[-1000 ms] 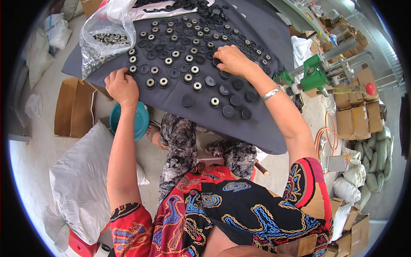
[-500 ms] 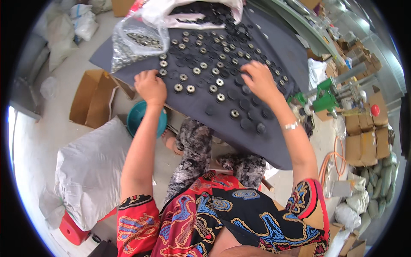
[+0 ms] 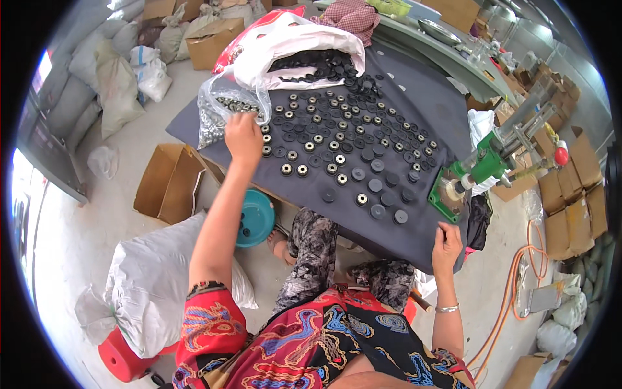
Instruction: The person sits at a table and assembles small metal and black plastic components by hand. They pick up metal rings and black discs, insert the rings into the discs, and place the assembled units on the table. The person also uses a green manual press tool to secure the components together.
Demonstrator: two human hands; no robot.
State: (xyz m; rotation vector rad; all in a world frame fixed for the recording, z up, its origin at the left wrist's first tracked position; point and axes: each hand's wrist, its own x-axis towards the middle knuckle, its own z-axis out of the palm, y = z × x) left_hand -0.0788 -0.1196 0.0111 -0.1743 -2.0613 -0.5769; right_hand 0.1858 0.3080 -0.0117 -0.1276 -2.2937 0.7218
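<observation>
Dozens of small round black rubber discs beyond left hand, fingers curled at clear plastic bag, grip unclear; right hand pinches dark table edge.

Clear plastic bag table's left, white bag behind, brown cartons right

Left hand fingertips hidden at the clear bag, bag's small parts blurred, black discs half covered by white bag, table far edge obscured.
</observation>
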